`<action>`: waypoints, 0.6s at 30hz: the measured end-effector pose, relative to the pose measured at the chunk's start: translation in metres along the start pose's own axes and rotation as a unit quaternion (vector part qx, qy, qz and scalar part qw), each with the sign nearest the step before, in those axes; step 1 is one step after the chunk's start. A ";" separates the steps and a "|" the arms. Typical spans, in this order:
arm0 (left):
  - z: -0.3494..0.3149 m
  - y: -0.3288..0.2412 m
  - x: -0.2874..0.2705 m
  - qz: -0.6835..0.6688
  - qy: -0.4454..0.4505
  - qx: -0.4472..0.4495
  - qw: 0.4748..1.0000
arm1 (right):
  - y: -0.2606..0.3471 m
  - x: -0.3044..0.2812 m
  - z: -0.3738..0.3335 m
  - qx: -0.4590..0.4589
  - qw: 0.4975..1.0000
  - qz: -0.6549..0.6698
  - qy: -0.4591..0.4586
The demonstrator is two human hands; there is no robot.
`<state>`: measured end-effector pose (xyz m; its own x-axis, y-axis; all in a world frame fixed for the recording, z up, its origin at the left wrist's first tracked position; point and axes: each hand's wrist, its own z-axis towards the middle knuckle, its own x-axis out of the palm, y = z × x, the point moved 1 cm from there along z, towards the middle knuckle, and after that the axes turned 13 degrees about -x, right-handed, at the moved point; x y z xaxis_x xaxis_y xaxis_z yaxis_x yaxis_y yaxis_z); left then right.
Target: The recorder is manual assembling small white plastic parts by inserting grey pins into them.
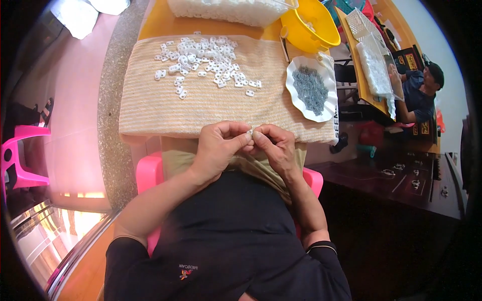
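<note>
Left grip [217, 149] and right grip [279, 150] meet fingertip to fingertip in the head view, at the near edge of a striped beige towel [165, 113]. That towel covers most of a yellow counter [155, 22], whose bare wood shows beyond it. To the left run a speckled strip of floor [114, 100] and a pink chair [22, 165]; the wearer sits on another pink seat [149, 173]. Each grip is closed to a pinch, thumb against fingers, and between them they grasp a small white piece [250, 131], mostly hidden by the fingertips, so its shape cannot be told. Farther back on the towel lies a loose scatter of white two-holed pieces [201, 54], some of them touching. On the right, a wavy-rimmed white dish [330, 108] holds many thin grey parts [310, 90]. Behind the dish stands a yellow bowl [296, 32], beside a clear tub [231, 12] full of white items. At far right, a person in a dark cap [422, 93] is beside another table [357, 75] bearing a second clear tub [374, 70].
</note>
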<state>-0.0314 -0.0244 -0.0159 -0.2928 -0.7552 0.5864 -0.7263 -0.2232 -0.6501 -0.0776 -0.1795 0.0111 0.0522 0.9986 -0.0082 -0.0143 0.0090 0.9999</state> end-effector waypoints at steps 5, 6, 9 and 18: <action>0.003 0.002 0.000 0.025 -0.004 0.012 1.000 | -0.007 -0.006 0.001 -0.013 1.000 -0.016 0.014; 0.004 0.001 -0.001 0.016 -0.005 0.004 1.000 | -0.007 -0.006 0.001 -0.015 1.000 -0.016 0.013; 0.006 0.000 -0.002 0.006 0.000 -0.002 1.000 | -0.007 -0.006 0.003 0.009 0.999 0.049 0.002; 0.006 -0.005 -0.004 -0.039 0.023 -0.030 0.999 | -0.012 -0.010 0.007 -0.009 0.997 0.072 0.000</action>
<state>-0.0227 -0.0237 -0.0177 -0.2613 -0.7082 0.6559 -0.7833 -0.2415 -0.5728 -0.0712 -0.1897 -0.0005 0.0474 0.9897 0.1351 -0.0392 -0.1333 0.9903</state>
